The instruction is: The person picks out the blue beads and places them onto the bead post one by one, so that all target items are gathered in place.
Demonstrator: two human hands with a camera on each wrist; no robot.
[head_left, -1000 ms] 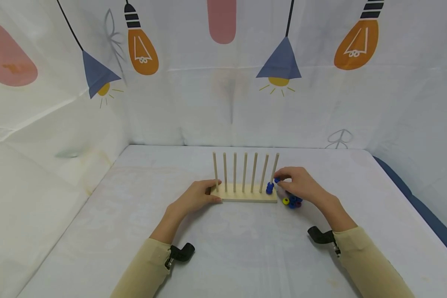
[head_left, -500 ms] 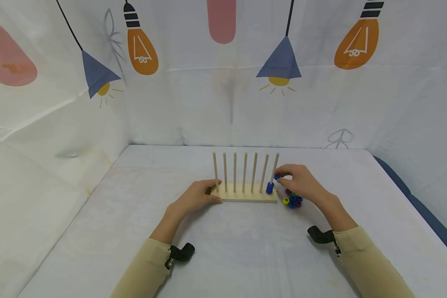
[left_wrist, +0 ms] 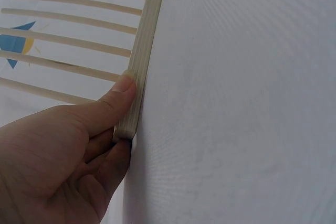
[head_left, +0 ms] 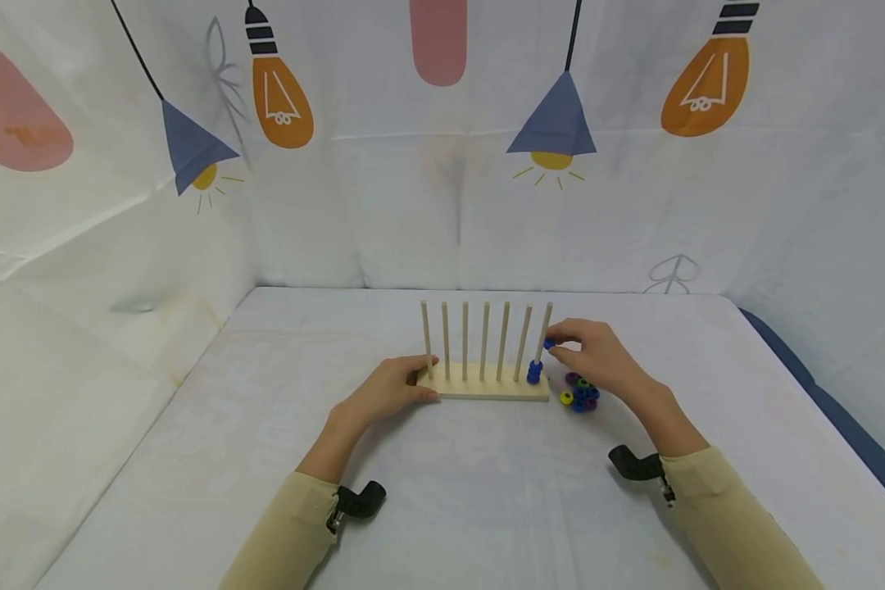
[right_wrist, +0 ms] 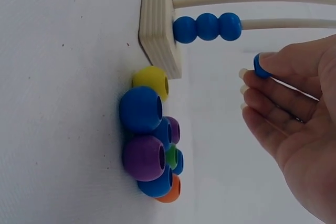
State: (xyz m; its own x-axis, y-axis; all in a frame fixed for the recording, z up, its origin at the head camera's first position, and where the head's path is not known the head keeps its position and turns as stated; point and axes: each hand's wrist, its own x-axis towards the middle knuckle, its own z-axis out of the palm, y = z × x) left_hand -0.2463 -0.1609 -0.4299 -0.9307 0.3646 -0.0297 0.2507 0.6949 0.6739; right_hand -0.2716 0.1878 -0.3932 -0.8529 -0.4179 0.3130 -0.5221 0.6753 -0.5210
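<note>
A pale wooden peg stand has a long flat base (head_left: 496,393) with a row of several upright pegs. My left hand (head_left: 389,388) grips the base's left end; in the left wrist view its thumb (left_wrist: 122,88) presses along the front face. Three blue beads (right_wrist: 208,27) are stacked at the foot of the rightmost peg (head_left: 544,329). Beside that peg, above the stack, my right hand (head_left: 596,356) pinches another blue bead (right_wrist: 259,66) between thumb and fingers. This bead is off the peg, and the fingers partly cover it.
Loose beads lie in a cluster off the base's right end: a yellow bead (right_wrist: 150,82), purple ones (right_wrist: 143,158), blue ones (right_wrist: 139,109), a green bead (right_wrist: 171,156) and an orange bead (right_wrist: 170,190). A white cloth (head_left: 442,492) covers the table; printed fabric (head_left: 413,205) hangs behind.
My right hand has risen a little with the blue bead, uncovering more of the loose beads below it. The left hand and the peg stand have stayed put.
</note>
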